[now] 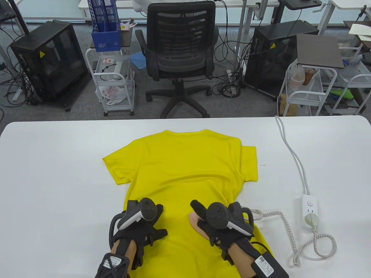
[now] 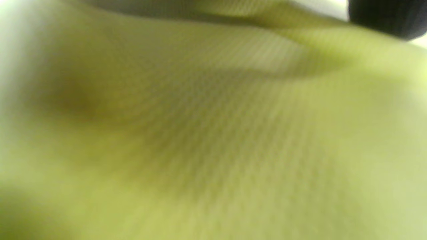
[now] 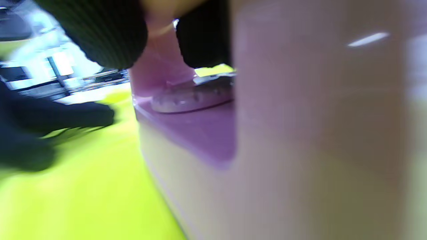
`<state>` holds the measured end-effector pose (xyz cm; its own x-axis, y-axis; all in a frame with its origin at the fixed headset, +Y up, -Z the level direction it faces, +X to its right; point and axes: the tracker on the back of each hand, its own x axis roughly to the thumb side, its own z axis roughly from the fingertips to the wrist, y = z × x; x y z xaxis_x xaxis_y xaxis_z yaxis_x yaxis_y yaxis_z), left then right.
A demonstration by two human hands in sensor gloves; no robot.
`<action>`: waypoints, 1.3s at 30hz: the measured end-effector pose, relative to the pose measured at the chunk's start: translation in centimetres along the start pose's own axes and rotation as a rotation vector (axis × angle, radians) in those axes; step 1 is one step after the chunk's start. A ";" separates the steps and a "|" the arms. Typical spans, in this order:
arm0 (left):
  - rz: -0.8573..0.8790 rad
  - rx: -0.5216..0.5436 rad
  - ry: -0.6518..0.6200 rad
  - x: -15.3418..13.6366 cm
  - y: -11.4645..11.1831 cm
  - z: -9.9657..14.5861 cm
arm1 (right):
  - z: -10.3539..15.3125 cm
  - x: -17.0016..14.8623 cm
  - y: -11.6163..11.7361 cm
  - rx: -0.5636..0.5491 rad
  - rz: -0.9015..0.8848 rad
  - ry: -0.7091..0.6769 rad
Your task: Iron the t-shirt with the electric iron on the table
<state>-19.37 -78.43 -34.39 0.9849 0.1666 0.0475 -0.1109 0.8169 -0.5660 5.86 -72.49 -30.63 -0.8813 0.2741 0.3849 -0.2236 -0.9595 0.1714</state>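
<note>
A yellow t-shirt (image 1: 185,168) lies flat on the white table (image 1: 58,173), collar away from me. My right hand (image 1: 214,223) grips a pink electric iron (image 1: 194,221) that rests on the shirt's lower middle; the hand covers most of it. In the right wrist view the iron's pink body (image 3: 300,133) fills the frame with my gloved fingers (image 3: 100,33) over its handle. My left hand (image 1: 142,223) rests on the shirt's lower left, fingers spread. The left wrist view shows only blurred yellow fabric (image 2: 213,133).
The iron's braided cord (image 1: 287,228) loops on the table at the right to a white power strip (image 1: 309,211), whose cable (image 1: 292,153) runs to the far edge. An office chair (image 1: 179,58) and carts stand beyond the table.
</note>
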 end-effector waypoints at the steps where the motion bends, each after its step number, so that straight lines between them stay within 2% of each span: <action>1: 0.001 0.000 0.000 0.0 0.0 0.0 | 0.1 1.3 0.3 0.001 0.048 -0.048; 4: 0.002 -0.001 0.000 0.0 0.0 0.0 | 0.3 2.4 0.6 -0.019 0.084 -0.056; 6: 0.001 0.000 0.001 0.0 0.0 0.0 | 0.2 1.3 0.3 -0.053 0.132 -0.029; 11: -0.003 -0.001 0.001 0.0 0.0 0.0 | 0.4 -5.8 -1.6 -0.135 0.141 0.282; 13: -0.003 -0.001 0.000 0.0 0.0 0.0 | 0.9 -8.0 -2.2 -0.166 0.084 0.369; 15: -0.003 -0.001 -0.001 0.0 0.0 0.0 | 1.4 -8.6 -2.3 -0.159 0.037 0.386; 20: 0.000 0.000 -0.001 0.0 0.0 0.0 | 0.5 -4.5 -1.3 -0.062 0.009 0.191; 23: 0.001 0.001 -0.001 0.0 0.0 0.0 | 0.1 0.1 0.0 0.013 -0.005 0.014; 25: 0.002 0.001 -0.002 0.0 0.0 0.0 | 0.2 2.4 0.6 0.023 0.019 -0.059; 27: 0.002 0.001 -0.003 0.0 0.0 0.0 | 0.2 3.2 0.8 0.031 0.043 -0.095; 30: 0.003 0.000 -0.004 0.0 0.0 0.0 | 0.2 2.6 0.5 -0.017 0.107 -0.042; 32: 0.001 0.000 -0.004 0.0 0.0 0.0 | 0.0 0.2 -0.1 -0.072 0.158 0.059; 35: 0.002 0.000 0.000 -0.1 0.0 0.0 | 0.1 -3.9 -1.1 -0.126 0.141 0.233; 39: 0.010 0.001 0.009 -0.3 0.1 0.1 | 1.4 -8.8 -2.4 -0.181 0.128 0.473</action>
<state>-19.70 -78.39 -34.40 0.9849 0.1696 0.0345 -0.1206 0.8156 -0.5660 14.78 -72.49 -33.17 -0.9887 0.1345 -0.0663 -0.1330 -0.9908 -0.0263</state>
